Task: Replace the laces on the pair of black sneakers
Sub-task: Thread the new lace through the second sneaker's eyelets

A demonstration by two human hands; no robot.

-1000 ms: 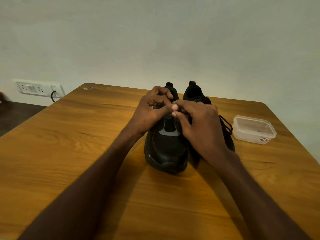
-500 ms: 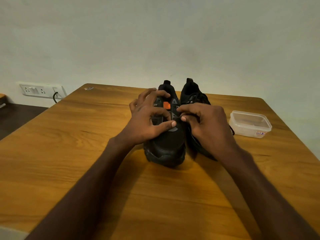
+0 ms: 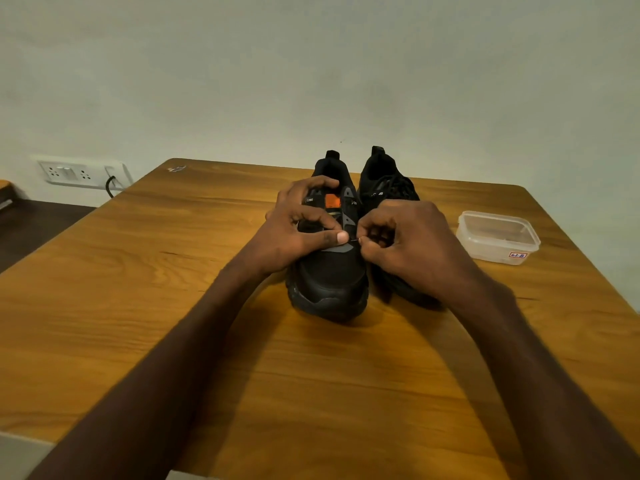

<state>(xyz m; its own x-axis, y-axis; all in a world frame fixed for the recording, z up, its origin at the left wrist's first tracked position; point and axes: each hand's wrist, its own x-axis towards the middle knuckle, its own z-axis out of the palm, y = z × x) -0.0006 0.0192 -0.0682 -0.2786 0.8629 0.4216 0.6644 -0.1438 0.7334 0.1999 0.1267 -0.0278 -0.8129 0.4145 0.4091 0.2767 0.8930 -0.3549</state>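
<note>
The pair of black sneakers stands near the middle of the wooden table (image 3: 138,306), toes toward the person, heels toward the wall. The left sneaker (image 3: 329,282) is the one in work; the right sneaker (image 3: 388,181) stands just beside it, touching or nearly so, with its black lace still threaded and bunched over the tongue.

The left hand (image 3: 298,233) rests on the left sneaker's upper, fingers curled over the eyelet row and thumb pressed flat near the lowest eyelets. This grip appears to brace the shoe and spread the flaps so that the eyelets stay accessible.

The right hand (image 3: 405,244) is closed in a narrow pinch, thumb and forefinger holding a thin dark lace tip (image 3: 354,240) that points toward the left thumb. Judged from this, the step in hand is feeding the tip into a low eyelet. Whether the tip is already in the eyelet cannot be told.

The left sneaker's tongue, with an orange label (image 3: 331,201), lies exposed, and no lace crosses it.

A clear plastic container (image 3: 498,237) sits well apart on the right side of the table; its contents are unclear
</note>
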